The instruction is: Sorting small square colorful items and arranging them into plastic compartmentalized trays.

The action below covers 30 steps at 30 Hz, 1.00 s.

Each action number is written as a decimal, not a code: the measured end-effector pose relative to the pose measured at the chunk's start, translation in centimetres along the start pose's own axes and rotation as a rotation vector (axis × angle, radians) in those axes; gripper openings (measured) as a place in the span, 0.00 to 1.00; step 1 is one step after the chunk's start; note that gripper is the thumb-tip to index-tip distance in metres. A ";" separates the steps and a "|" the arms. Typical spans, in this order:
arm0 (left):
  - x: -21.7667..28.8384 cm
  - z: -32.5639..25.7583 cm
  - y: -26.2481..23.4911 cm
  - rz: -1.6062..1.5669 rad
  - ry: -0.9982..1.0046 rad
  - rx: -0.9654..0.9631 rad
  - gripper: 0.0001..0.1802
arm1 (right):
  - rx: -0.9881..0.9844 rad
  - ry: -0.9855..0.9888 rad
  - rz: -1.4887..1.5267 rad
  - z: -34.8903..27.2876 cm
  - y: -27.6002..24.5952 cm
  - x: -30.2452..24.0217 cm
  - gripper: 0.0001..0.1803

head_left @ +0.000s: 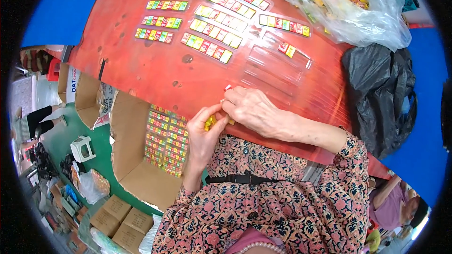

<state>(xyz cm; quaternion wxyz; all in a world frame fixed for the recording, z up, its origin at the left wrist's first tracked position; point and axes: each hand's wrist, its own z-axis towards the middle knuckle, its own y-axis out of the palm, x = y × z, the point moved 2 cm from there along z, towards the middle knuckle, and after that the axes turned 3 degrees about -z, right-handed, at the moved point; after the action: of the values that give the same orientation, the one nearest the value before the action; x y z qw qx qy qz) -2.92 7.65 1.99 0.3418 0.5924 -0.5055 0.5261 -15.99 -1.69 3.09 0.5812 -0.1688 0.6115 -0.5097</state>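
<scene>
My left hand (203,126) is curled around several small yellow-wrapped candies (210,122), close to the table's near edge. The fingertips of my right hand (254,109) are pinched together against the left thumb and fingers; what they grip is mostly hidden. A small red-and-white wrapped candy (228,87) shows just beyond the right knuckles, and I cannot tell whether it is held. Past my right hand lies a clear plastic tray (270,73) with long grooves. Two wrapped candies, one red (283,47) and one yellow (290,51), sit at its far end.
Several clear strips filled with colourful candies (206,47) lie across the red table (127,73). A clear bag (376,28) of loose candies stands far right, above a black plastic bag (379,99). Below the table's left edge, a cardboard box (136,160) contains rows of filled strips.
</scene>
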 end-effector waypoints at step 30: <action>0.9 0.7 1.5 0.338 0.230 0.004 0.17 | 0.309 0.684 0.928 -2.0 -9.7 11.9 0.15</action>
<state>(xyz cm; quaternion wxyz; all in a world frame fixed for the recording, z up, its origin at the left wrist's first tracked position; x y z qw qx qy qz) -4.18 6.38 2.55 0.3029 0.4359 -0.5543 0.6411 -24.65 -14.45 4.22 0.5312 0.3762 0.6924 -0.3113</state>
